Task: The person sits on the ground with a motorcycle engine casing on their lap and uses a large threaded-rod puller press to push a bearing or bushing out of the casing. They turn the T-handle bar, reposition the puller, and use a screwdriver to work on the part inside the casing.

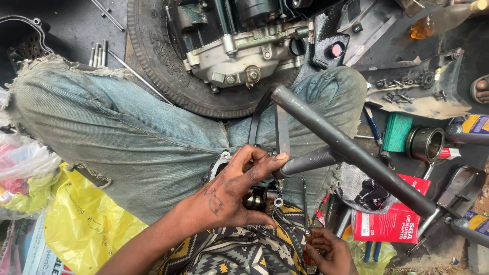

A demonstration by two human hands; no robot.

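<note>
Two hands at work over lap. Left hand (229, 191) clamps round a small metal engine part (254, 197), fingers curled, forefinger stretched to grey steel frame tube (351, 153). Right hand (328, 250) closed on a thin tool (305, 214), low, just beside the part. Ground: dark, oily; tyre (153, 56) with engine block (239, 56) ahead, yellow bag (81, 219) to the left.

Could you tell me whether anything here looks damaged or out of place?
The jeans are torn and frayed at both knees, and loose bolts lie scattered on a grimy metal panel at upper right.
</note>
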